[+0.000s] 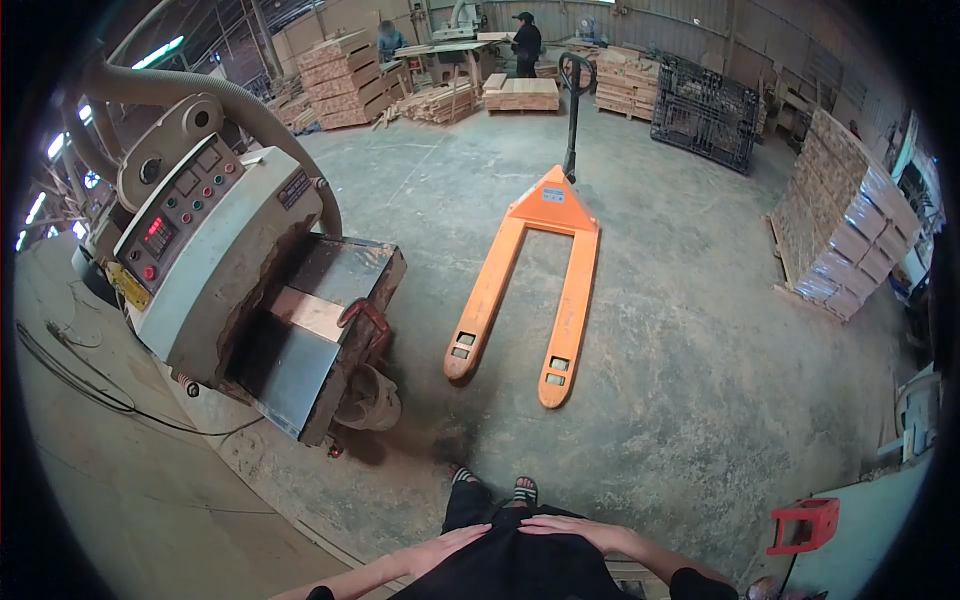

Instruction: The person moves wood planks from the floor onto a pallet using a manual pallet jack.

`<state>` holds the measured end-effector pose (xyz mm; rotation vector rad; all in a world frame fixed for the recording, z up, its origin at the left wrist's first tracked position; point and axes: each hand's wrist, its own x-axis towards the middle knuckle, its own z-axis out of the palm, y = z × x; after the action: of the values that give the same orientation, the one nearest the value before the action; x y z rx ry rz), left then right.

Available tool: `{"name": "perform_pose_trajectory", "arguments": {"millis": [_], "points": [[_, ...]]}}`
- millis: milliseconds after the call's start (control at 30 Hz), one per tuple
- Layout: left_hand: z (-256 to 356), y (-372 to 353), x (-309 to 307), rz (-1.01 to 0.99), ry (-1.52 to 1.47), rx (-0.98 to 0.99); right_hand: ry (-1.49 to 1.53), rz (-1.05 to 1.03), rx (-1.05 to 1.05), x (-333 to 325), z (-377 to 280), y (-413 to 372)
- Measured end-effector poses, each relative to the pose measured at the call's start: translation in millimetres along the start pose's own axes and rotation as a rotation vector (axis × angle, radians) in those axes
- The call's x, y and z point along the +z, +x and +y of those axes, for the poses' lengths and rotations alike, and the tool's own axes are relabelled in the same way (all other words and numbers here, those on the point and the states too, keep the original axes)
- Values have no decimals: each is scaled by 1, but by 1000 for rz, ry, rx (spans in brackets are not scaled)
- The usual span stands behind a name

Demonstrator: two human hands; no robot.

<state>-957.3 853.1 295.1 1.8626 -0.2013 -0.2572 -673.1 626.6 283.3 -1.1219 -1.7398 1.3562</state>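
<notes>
Both of my hands rest against the front of my dark clothing at the bottom of the head view. My left hand (448,548) lies flat with its fingers stretched toward the middle, holding nothing. Opposite it, my right hand (572,530) also lies flat and holds nothing. On the floor ahead stands an orange pallet jack (553,205), its two forks pointing toward me and its dark handle upright. To the left is a planer-like machine (235,260) with a control panel; a wooden board (310,313) lies on its metal bed, beside a red clamp (368,325).
A bucket (370,400) sits under the machine bed, and a cable (120,403) runs along the left. Wrapped wood stacks (845,215) stand at right, near a black plastic pallet (705,115). Two people work by lumber at the back. A red bracket-like part (805,525) is at lower right.
</notes>
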Motion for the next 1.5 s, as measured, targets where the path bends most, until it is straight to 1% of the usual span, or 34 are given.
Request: {"name": "perform_pose_trajectory", "arguments": {"millis": [233,333,433,833,900,967,1233,1333,1433,1500], "points": [[1,-1,0,0,-22,-32,-15,-3,12,3,5,-1],[-1,-1,-1,-3,-12,-2,-19,0,-6,5,7,-1],[-11,-1,6,26,119,56,-23,-6,5,3,6,0],[-12,-2,6,31,103,49,19,-8,18,-1,0,3],[-2,-2,1,4,17,-38,31,-2,10,-2,-1,3],[4,0,-2,-8,-30,-83,33,3,-4,-3,-3,3],[13,1,-5,3,-86,-101,31,12,-56,-5,-3,3],[-4,0,1,6,-47,-58,-5,7,-65,-5,-1,3],[-19,-2,9,32,69,58,-5,5,-39,-4,-1,2],[-22,-4,9,35,106,83,-6,8,-45,-5,0,3]]}}
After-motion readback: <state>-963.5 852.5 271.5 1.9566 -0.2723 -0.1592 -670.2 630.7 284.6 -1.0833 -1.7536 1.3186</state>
